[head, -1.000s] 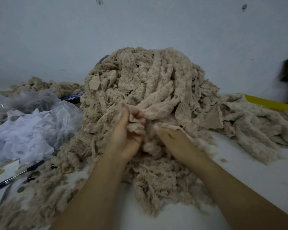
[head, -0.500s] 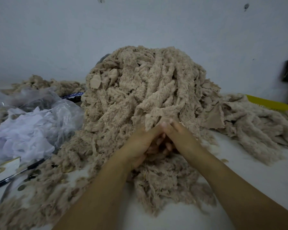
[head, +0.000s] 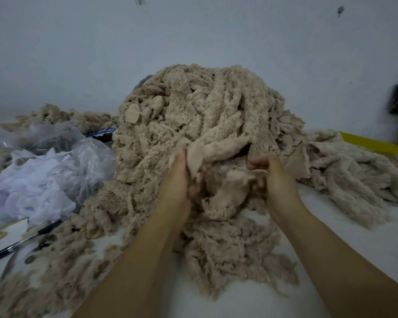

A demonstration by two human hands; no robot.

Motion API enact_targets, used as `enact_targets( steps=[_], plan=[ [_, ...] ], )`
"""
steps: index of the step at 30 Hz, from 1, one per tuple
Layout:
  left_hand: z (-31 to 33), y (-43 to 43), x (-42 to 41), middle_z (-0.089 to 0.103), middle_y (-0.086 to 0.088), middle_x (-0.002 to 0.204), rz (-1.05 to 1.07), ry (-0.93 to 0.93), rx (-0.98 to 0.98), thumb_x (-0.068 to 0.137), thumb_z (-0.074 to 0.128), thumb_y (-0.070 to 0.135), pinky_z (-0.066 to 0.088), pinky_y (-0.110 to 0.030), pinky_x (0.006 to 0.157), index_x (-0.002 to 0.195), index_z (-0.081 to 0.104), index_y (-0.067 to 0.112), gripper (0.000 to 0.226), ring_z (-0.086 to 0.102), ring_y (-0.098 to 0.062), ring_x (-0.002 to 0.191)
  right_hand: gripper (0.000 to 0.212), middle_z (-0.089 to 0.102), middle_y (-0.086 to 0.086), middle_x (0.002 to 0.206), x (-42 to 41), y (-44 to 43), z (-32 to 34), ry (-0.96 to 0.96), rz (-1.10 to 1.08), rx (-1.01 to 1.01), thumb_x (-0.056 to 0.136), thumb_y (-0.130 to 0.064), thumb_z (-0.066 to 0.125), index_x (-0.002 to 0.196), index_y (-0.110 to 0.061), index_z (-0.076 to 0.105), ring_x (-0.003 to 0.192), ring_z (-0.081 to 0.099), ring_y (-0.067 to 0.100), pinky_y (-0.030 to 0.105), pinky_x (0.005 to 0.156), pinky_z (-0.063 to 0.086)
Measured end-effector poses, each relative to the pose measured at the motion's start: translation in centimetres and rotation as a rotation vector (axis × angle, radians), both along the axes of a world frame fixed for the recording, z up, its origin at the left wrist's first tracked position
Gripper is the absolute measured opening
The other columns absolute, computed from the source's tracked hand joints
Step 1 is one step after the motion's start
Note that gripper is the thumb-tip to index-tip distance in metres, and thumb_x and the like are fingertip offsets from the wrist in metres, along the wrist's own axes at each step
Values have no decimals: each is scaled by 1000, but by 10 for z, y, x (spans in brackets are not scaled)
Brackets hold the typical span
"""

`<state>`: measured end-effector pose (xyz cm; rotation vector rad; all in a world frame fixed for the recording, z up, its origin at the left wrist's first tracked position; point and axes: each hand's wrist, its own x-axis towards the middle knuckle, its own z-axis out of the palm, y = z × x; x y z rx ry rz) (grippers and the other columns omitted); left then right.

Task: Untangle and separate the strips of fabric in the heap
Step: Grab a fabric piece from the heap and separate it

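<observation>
Whereas touching before, left hand, right hand now apart, both gripping pale strip.

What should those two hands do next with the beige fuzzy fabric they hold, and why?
Probably pull it toward the person: left hand and right hand both grip the beige fuzzy fabric piece, and its upper end runs into the tall tangled beige heap.
</observation>
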<state>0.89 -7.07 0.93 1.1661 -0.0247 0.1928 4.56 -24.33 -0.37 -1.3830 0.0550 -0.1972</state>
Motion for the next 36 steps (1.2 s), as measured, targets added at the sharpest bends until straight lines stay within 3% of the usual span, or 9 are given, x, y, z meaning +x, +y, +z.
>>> enact_targets(
  steps=[4, 8, 12, 15, 20, 24, 31, 33, 36],
  plan=[
    [1, -3, -3, 71, -7, 78, 78, 62, -18, 97, 61, 28, 55, -28, 68, 70, 79, 16, 34, 66, -13, 68, 75, 66, 0, 56, -4, -4, -4, 4, 80, -139, 97, -64, 32, 47, -21, 66, 44, 54, 9, 29, 55, 41],
    [-3, -4, -1, 49, 2, 54, 97, 19, -82, 92, 57, 4, 41, -19, 45, 57, 56, 15, 37, 48, -7, 49, 81, 71, 0, 66, -8, 13, -9, -68, 230, -355, 82, -84, 22, 59, -25, 72, 51, 58, 6, 27, 61, 43],
    [1, 3, 1, 60, -4, 78, -47, -23, -359, 90, 50, -4, 45, -28, 85, 69, 64, 8, 28, 59, -13, 75, 76, 74, -4, 78, -5, 17, -19, -67, 299, -417, 79, -88, 26, 71, -30, 75, 60, 60, 9, 30, 67, 45],
    [2, 3, 0, 73, -6, 73, -154, -80, -475, 89, 46, -7, 56, -28, 83, 62, 77, 7, 43, 70, -11, 68, 82, 74, -1, 81, -5, 18, -18, -63, 368, -310, 66, -97, 33, 80, -28, 76, 58, 57, 13, 25, 57, 46],
    [-5, 0, -6, 64, -4, 63, -376, -117, 37, 79, 48, 1, 48, -22, 61, 102, 75, 7, 36, 56, -9, 53, 86, 74, 3, 88, -5, 16, -14, -15, 473, -58, 67, -92, 47, 101, -18, 73, 78, 65, 21, 34, 69, 48],
    [-10, -12, -17, 63, -18, 70, -580, -62, 481, 70, 62, 19, 48, -24, 55, 67, 76, 18, 14, 59, -11, 51, 41, 76, 11, 89, -6, 8, -8, 104, 372, 98, 95, -42, 56, 107, -6, 70, 74, 74, 21, 27, 56, 56],
    [-6, -12, -16, 65, -4, 67, -412, 132, 365, 60, 75, 35, 48, -22, 51, 72, 73, 14, 25, 61, -15, 57, 27, 73, 10, 92, 5, 2, -16, 219, 105, -3, 94, -33, 54, 95, -12, 70, 86, 69, 26, 40, 80, 56],
    [-8, -12, -6, 72, -4, 82, -233, 127, 322, 65, 74, 48, 54, -26, 61, 89, 74, 9, 46, 68, -18, 73, 31, 70, 8, 94, 5, 3, -15, 122, 83, -103, 95, -39, 50, 92, -14, 68, 90, 66, 25, 40, 81, 53],
    [-11, -11, 6, 77, -4, 95, 25, 228, 237, 93, 62, 40, 58, -34, 82, 97, 75, 14, 29, 72, -20, 91, 40, 73, -4, 88, -5, 12, -13, -30, 247, -251, 98, -51, 48, 102, -16, 68, 82, 68, 10, 28, 74, 54]
  ],
)
